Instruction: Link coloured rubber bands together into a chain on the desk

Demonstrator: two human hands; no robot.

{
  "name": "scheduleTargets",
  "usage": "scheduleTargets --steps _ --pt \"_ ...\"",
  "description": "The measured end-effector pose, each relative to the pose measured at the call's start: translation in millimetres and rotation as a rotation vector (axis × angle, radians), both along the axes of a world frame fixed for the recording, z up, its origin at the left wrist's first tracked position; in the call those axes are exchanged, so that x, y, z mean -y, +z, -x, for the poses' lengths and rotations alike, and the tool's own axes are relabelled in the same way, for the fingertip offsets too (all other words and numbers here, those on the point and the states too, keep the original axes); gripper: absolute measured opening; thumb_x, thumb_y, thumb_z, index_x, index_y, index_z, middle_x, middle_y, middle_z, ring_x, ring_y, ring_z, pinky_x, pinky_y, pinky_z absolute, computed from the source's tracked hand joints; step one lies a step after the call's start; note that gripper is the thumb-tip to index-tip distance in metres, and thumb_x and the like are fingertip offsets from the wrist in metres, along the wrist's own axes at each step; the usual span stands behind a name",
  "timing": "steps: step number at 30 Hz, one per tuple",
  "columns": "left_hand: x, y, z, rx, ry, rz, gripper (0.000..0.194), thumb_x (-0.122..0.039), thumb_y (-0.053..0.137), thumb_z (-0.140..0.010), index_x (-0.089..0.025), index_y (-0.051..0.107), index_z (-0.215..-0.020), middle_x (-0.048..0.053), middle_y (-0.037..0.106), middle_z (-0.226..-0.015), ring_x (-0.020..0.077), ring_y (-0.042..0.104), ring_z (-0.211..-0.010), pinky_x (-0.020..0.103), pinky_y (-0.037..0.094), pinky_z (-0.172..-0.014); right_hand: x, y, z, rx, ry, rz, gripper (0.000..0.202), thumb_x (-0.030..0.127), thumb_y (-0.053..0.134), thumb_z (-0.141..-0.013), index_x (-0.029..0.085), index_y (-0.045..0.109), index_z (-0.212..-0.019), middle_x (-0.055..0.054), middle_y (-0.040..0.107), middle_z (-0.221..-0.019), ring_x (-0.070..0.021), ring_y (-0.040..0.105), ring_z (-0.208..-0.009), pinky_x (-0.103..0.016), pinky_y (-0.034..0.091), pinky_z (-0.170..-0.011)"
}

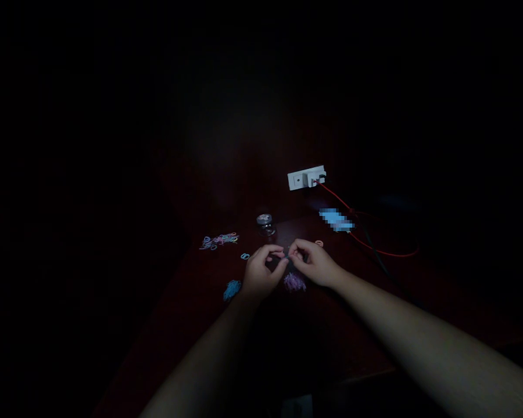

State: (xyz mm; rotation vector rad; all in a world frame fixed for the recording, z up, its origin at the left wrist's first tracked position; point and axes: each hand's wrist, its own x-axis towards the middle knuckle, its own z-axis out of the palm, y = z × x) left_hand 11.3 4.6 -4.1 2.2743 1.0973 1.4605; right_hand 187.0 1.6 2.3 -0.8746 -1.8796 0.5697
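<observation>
My left hand (261,274) and my right hand (316,264) meet above the dark red table, fingertips almost touching. Both are curled into pinches, and whatever small thing is between the fingers is too dim to name. Just below the fingertips lies a bundle of purple bands (295,283). A bundle of blue bands (232,289) rests left of my left wrist. Nearby, a pale blue loop (244,256) sits beyond the left hand, and an orange loop (319,243) shows behind the right hand.
A loose pile of mixed-colour bands (220,240) lies at the far left. Behind my hands stands a small lidded clear jar (265,224). At the right are a white power socket (307,177), a red cable (337,198) and a blurred-out bright blue object (335,220). Darkness hides the surroundings.
</observation>
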Motion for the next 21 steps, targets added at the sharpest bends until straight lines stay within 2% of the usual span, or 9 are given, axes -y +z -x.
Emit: scheduleTargets --steps 7,21 --pt "-4.9 -4.7 0.4 -0.010 -0.017 0.043 0.011 -0.023 0.061 -0.082 -0.023 0.065 -0.093 0.003 0.070 -0.093 0.0175 0.066 -0.086 0.030 0.052 -0.075 -0.5 1.0 -0.3 0.009 0.002 0.011 0.011 0.025 0.052 -0.084 0.017 0.056 -0.078 0.003 0.046 -0.063 -0.0108 0.042 -0.058 -0.023 0.035 -0.055" --pt "-4.4 -3.0 0.2 -0.037 -0.014 0.003 0.008 -0.028 0.062 -0.083 -0.024 0.069 -0.085 0.001 0.071 -0.085 0.0159 0.062 -0.075 0.030 0.051 -0.073 2.7 6.6 -2.2 0.052 -0.007 -0.049 0.013 0.028 0.052 -0.084 0.018 0.055 -0.077 0.002 0.048 -0.063 -0.0116 0.043 -0.059 -0.024 0.036 -0.056"
